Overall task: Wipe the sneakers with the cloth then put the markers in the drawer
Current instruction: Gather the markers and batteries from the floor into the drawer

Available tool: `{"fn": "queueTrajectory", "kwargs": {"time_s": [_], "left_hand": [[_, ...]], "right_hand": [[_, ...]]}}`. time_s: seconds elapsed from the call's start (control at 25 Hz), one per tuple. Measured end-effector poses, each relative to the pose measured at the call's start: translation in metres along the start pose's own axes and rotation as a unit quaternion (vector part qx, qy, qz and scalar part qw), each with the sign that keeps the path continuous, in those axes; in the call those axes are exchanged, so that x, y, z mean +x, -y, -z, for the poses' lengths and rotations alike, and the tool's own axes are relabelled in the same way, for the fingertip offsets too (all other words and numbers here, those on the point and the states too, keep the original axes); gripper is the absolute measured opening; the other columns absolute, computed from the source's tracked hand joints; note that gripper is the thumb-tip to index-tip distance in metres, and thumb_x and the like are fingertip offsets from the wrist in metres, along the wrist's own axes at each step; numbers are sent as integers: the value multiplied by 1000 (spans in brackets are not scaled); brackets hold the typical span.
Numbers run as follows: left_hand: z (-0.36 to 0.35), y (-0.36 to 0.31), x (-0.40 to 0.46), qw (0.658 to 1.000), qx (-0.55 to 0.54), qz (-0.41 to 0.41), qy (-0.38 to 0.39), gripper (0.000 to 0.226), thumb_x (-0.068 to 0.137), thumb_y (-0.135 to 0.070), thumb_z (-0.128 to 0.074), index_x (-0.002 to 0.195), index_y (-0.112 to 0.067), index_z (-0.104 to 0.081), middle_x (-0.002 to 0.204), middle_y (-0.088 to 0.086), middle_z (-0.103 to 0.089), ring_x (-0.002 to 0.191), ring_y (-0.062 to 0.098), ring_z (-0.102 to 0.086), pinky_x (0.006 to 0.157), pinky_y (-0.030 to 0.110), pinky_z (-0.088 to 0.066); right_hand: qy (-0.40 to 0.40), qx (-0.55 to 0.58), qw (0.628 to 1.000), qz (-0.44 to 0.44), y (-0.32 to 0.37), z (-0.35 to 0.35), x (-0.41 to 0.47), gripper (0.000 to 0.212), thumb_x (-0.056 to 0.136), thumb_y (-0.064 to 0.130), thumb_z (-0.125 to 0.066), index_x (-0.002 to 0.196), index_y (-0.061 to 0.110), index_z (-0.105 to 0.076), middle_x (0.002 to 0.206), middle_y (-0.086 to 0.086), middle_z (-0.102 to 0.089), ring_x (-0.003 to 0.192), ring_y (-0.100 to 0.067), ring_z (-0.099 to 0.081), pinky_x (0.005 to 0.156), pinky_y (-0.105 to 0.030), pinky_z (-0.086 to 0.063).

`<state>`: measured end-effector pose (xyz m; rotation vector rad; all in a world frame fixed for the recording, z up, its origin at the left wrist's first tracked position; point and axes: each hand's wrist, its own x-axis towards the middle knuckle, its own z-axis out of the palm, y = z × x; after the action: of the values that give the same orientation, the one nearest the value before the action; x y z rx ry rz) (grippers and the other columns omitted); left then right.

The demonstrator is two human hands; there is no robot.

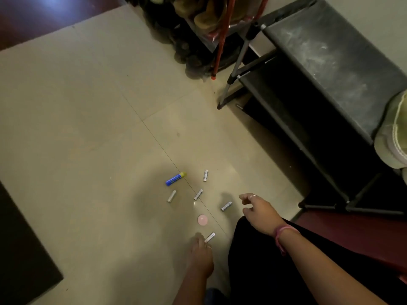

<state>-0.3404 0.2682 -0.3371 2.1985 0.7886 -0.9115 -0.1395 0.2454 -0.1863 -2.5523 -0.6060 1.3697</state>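
The left hand (199, 253) pinched the marker (209, 237) nearest the pink disc (202, 220), best lifted level; the right hand (257, 209) hovered loosely open.

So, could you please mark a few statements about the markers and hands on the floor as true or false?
1. The blue marker with a yellow cap lies on the tiled floor. True.
2. The left hand pinches the end of a small white marker. True.
3. The right hand holds a white marker. False: it hovers empty, fingers loosely spread, beside one.
4. The round pink disc sits on the dark shoe rack shelf. False: it lies on the floor among the markers.
5. Every marker is blue. False: only one is; the others are white.
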Motion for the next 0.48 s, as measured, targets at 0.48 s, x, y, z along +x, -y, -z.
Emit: {"fn": "queueTrajectory", "kwargs": {"time_s": [0.48], "left_hand": [[-24, -9, 38, 991, 63, -1, 115, 54, 99, -35, -35, 144, -4, -35, 160, 7, 8, 148, 25, 4, 115, 53, -10]], "right_hand": [[48, -56, 997, 3, 15, 9, 6, 29, 91, 17, -45, 112, 31, -58, 108, 3, -65, 97, -15, -60, 87, -29, -45]]}}
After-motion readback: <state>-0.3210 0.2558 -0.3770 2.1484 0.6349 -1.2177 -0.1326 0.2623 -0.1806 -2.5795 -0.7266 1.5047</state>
